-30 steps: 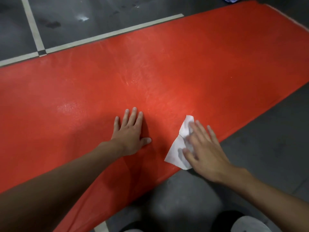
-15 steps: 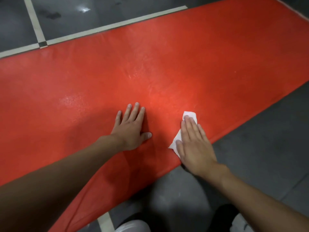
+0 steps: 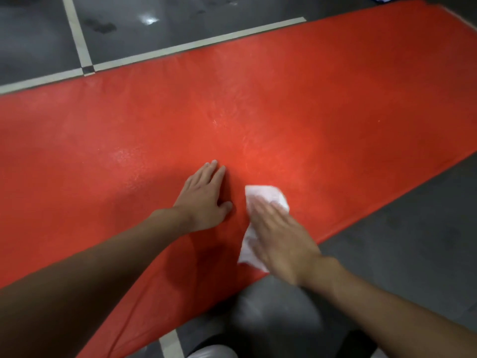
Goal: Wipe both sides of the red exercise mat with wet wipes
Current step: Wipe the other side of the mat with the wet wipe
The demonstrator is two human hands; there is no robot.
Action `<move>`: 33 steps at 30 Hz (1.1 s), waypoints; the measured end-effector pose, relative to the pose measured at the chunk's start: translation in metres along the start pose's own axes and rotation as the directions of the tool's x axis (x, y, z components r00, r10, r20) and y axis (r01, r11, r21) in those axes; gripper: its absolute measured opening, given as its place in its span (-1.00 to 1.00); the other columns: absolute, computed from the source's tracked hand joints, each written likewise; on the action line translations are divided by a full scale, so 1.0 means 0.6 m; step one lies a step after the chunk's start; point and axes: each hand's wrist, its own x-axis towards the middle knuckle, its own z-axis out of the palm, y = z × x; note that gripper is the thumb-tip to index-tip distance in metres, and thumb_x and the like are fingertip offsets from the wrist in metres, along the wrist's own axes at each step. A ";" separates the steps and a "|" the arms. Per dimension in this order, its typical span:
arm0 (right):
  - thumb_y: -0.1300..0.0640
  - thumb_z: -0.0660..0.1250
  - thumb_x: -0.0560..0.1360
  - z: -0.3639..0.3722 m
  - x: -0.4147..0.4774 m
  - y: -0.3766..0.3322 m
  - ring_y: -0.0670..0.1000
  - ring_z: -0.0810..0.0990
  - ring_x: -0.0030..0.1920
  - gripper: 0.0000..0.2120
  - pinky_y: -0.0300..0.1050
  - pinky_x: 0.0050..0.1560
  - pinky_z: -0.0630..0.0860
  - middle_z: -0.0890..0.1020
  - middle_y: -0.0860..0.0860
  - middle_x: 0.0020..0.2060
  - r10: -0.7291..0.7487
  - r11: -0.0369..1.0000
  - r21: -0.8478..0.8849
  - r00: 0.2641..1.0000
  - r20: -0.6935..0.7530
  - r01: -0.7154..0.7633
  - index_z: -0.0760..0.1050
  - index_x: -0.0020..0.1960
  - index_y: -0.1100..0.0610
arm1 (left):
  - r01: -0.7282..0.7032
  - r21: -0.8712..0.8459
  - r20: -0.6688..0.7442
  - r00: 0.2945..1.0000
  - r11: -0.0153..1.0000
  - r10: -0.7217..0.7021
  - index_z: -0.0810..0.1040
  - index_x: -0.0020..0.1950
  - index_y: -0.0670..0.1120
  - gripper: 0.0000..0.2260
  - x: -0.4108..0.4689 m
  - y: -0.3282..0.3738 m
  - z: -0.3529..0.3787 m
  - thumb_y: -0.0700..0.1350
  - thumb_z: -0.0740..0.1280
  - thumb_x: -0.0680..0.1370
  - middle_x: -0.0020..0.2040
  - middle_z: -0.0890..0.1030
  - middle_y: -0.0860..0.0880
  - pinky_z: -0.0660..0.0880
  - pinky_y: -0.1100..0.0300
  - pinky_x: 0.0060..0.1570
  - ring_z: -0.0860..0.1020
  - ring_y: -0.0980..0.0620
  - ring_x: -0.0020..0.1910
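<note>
White wet wipe, thin and crumpled, now sits nearer the thumb of the left hand than half a second ago. The right hand, blurred, pushes it with straight, closed fingers, so wiping of this side continues. The left hand's fingers, together and flat, press the grained, glossy red mat.

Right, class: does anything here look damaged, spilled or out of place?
Nothing serious. The red mat lies flat; the right hand presses the wipe on it. Only dark smudges mark the floor beyond its far edge.
</note>
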 end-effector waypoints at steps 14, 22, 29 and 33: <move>-0.11 -0.25 0.57 0.001 0.055 -0.019 0.20 -0.10 0.59 -0.28 0.14 0.57 -0.10 -0.03 0.28 0.57 0.228 0.970 0.082 0.973 0.030 -0.229 -0.05 0.57 0.35 | 0.236 0.122 0.038 0.970 0.964 -0.242 -0.01 0.59 0.07 -0.02 0.018 -0.037 -0.035 0.37 0.41 0.35 0.61 -0.08 -0.01 0.00 -0.21 0.45 -0.09 -0.10 0.57; -0.08 -0.28 0.56 -0.001 0.093 0.014 0.17 -0.13 0.60 -0.28 0.12 0.56 -0.12 -0.06 0.26 0.58 0.286 0.957 0.049 0.958 0.019 -0.286 -0.08 0.58 0.34 | 0.269 0.188 -0.037 0.963 0.945 -0.267 0.12 0.52 0.05 -0.19 0.025 -0.036 -0.058 0.18 0.47 0.41 0.50 0.14 -0.04 0.21 -0.14 0.32 0.15 -0.14 0.45; -0.09 -0.23 0.57 -0.015 0.112 0.051 0.16 -0.02 0.59 -0.28 0.13 0.57 -0.02 0.04 0.26 0.57 0.124 0.991 0.056 0.992 0.005 -0.124 0.00 0.57 0.37 | 0.344 0.151 0.098 0.928 0.927 -0.360 -0.15 0.60 0.05 -0.04 0.031 -0.048 -0.066 0.23 0.42 0.44 0.60 -0.22 -0.04 0.00 -0.33 0.44 -0.20 -0.17 0.57; -0.05 -0.21 0.61 0.010 0.115 -0.018 0.25 -0.09 0.58 -0.33 0.21 0.55 -0.06 -0.01 0.31 0.56 0.067 0.997 0.041 0.998 -0.016 -0.066 0.01 0.56 0.39 | 0.352 0.162 0.085 0.926 0.922 -0.368 -0.12 0.58 0.04 -0.04 0.037 -0.042 -0.065 0.21 0.45 0.43 0.60 -0.19 -0.06 0.03 -0.37 0.42 -0.17 -0.20 0.57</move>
